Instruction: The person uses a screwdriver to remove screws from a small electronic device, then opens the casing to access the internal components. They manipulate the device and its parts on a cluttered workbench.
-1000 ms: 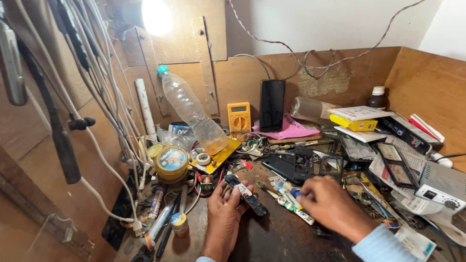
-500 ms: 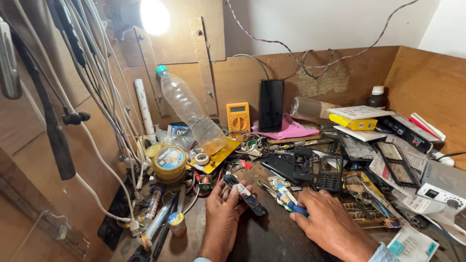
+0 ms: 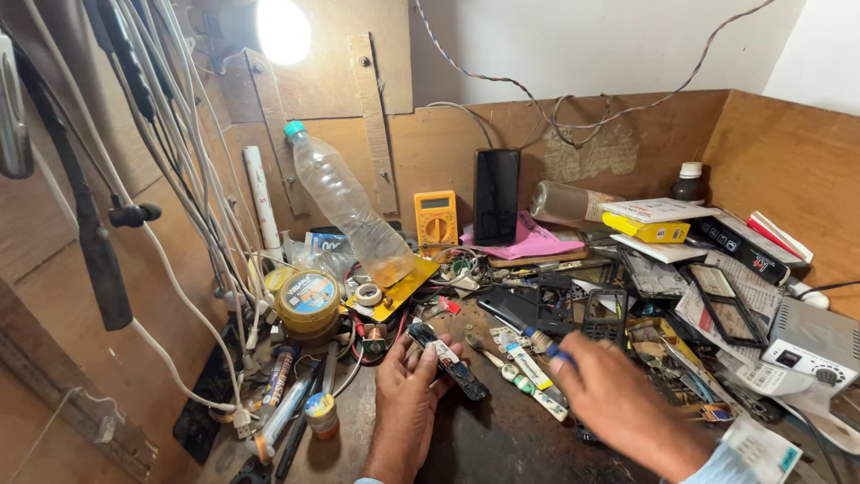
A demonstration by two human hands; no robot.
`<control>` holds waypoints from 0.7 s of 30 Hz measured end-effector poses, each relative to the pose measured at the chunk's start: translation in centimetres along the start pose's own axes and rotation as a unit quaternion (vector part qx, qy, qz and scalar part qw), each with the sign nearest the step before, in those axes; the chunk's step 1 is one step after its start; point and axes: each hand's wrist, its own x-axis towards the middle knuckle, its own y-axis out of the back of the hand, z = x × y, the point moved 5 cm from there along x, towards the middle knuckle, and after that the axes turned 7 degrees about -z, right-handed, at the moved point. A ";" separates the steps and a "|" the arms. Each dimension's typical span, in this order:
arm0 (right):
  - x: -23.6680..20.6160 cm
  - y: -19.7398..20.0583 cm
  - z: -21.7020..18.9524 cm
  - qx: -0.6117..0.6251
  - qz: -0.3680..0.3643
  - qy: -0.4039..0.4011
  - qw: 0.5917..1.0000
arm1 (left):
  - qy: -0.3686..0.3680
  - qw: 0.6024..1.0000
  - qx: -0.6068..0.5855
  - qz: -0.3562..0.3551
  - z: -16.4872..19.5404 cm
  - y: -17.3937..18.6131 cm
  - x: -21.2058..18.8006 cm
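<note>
Left hand [image 3: 408,403] flat on the bench [image 3: 502,444], fingers pressing down a small dark circuit board [image 3: 448,360]. Right hand [image 3: 614,394] closed around a blue-handled screwdriver [image 3: 548,346], tip toward the board. Best to keep the board pinned firmly and the tool steady. Behind: round tin [image 3: 307,300], leaning plastic bottle [image 3: 345,206], yellow multimeter [image 3: 435,218].
</note>
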 end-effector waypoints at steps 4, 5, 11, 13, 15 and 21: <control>-1.3 -1.6 -2.6 -0.096 0.067 0.090 0.989 | -0.022 1.000 -0.007 -0.009 0.0 -0.1 0.1; -1.5 -1.9 -3.1 -0.110 0.074 0.112 0.985 | -0.018 1.000 -0.003 -0.005 -0.1 0.0 0.1; -1.7 -1.9 -4.0 -0.107 0.073 0.132 0.983 | -0.015 1.000 -0.009 0.005 -0.5 0.2 0.3; -1.6 -1.7 -3.9 -0.104 0.071 0.134 0.983 | -0.015 1.000 -0.012 0.014 -0.4 0.2 0.4; -1.6 -1.7 -3.6 -0.107 0.059 0.116 0.986 | -0.019 0.999 -0.008 0.033 -0.3 0.2 0.3; -1.5 -1.2 -3.3 -0.103 0.084 0.071 0.989 | -0.024 0.998 -0.011 0.052 0.2 0.2 0.1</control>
